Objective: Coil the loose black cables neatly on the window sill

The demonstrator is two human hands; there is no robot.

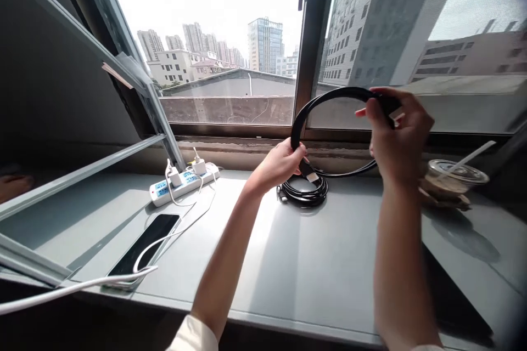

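Observation:
A black HDMI cable (348,93), wound into a wide loop, hangs in the air between my two hands. My left hand (284,160) is closed around its left side, and a plug with a bright metal tip (312,176) sticks out below the fingers. Higher up, my right hand (397,126) grips the loop's right side, thumb toward me and fingers partly hidden behind. On the table beneath lies a second coiled black cable (305,195), its small plugs at the coil's left edge. The held loop does not rest on the table.
A white power strip (185,182) with chargers and white cords stands back left. In front of it lies a phone (144,252). At right are a lidded cup with a straw (455,175) and a dark flat object (453,296). A metal frame (82,167) crosses the left side.

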